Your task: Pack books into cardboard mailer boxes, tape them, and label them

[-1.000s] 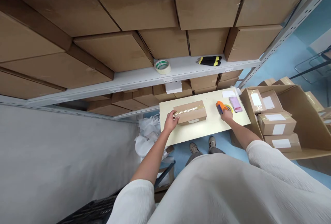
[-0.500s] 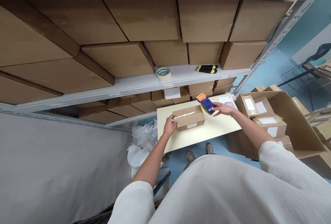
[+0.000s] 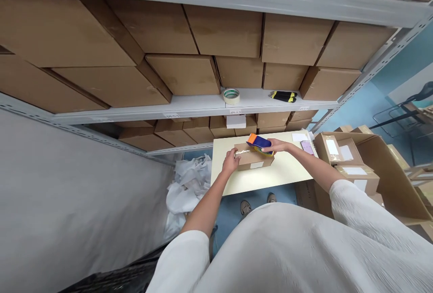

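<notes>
A small closed cardboard box (image 3: 246, 161) lies on the pale yellow table (image 3: 287, 171), with a strip of shiny tape on its top and a white label on its front side. My left hand (image 3: 232, 161) grips the box's left end, thumb and fingers bent around the corner. Held in my right hand (image 3: 276, 145) is a blue and orange tape dispenser (image 3: 259, 141). It is over the right part of the box top and hides some of it; whether the two touch I cannot tell.
Behind the table, grey shelving holds rows of cardboard boxes (image 3: 184, 74). A tape roll (image 3: 231, 96) and black-yellow cutters (image 3: 284, 96) lie on one shelf. A purple phone-like object (image 3: 307, 148) is at the table's right. Beside it stands a large open carton (image 3: 395, 176); white wrapping (image 3: 189, 185) lies left.
My right hand has brought the tape dispenser leftward from beside the box to above it. My left hand stays at the box's left end. The camera view has shifted.
</notes>
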The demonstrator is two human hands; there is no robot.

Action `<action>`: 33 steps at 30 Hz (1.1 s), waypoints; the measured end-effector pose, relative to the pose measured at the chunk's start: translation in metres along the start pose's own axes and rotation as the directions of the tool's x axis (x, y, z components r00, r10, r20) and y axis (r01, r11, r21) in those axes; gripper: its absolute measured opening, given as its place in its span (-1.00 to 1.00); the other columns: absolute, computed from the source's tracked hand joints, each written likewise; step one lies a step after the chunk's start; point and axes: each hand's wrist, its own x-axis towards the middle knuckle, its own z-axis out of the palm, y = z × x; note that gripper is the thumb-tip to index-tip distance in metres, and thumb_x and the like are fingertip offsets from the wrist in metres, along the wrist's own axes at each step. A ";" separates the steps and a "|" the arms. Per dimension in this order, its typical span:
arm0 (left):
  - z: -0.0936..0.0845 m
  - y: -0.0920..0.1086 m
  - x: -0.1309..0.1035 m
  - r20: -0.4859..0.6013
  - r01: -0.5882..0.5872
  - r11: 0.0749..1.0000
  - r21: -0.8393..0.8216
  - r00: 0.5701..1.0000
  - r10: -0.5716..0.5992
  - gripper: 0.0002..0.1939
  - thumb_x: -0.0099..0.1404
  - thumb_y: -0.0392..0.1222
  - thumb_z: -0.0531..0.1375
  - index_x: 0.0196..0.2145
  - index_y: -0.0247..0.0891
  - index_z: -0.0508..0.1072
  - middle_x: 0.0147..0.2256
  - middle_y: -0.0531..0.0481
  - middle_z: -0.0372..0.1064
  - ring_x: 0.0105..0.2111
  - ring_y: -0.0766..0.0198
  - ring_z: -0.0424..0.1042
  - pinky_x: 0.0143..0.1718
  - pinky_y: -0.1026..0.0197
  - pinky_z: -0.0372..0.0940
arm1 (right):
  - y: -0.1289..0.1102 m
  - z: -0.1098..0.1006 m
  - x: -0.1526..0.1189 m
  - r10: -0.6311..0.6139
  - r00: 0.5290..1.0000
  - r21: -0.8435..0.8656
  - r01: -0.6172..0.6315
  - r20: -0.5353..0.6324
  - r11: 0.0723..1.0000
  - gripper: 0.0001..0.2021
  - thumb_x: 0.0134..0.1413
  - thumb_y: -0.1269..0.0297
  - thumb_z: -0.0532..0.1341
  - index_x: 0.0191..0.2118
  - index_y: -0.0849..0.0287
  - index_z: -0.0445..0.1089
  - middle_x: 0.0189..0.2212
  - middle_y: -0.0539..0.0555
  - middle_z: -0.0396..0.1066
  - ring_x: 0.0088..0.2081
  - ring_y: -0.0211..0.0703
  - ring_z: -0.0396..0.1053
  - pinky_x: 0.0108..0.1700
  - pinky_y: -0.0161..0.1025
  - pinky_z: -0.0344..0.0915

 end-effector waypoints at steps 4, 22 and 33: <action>0.000 -0.002 0.000 0.008 -0.016 1.000 0.000 1.000 0.016 -0.53 0.41 -0.13 0.21 0.25 -0.11 0.40 0.15 -0.23 0.36 -0.10 -0.01 0.55 0.07 -0.10 0.46 | 0.003 0.003 -0.003 -0.026 0.998 -0.064 0.023 -0.050 0.998 -0.35 -0.25 0.18 0.61 -0.02 0.09 0.35 -0.19 0.08 0.56 -0.28 -0.06 0.55 -0.44 -0.28 0.50; 0.002 -0.004 0.004 0.016 -0.011 0.999 0.034 1.000 0.011 -0.52 0.43 -0.13 0.20 0.28 -0.09 0.39 0.19 -0.24 0.36 -0.03 -0.03 0.55 0.09 -0.09 0.45 | -0.002 0.012 -0.002 -0.244 0.939 -0.523 0.085 -0.243 0.848 -0.51 -0.12 0.15 0.56 -0.06 0.10 0.46 -0.09 0.16 0.59 -0.12 0.06 0.54 -0.09 -0.18 0.42; 0.000 -0.003 0.004 0.028 -0.009 1.000 0.020 1.000 0.008 -0.50 0.43 -0.13 0.21 0.30 -0.13 0.39 0.21 -0.24 0.36 -0.04 0.00 0.55 0.09 -0.05 0.45 | -0.012 0.006 0.004 -0.288 0.947 -0.656 0.127 -0.144 0.744 -0.58 0.01 0.22 0.48 -0.08 0.08 0.31 -0.11 0.12 0.56 -0.15 0.01 0.51 -0.16 -0.22 0.38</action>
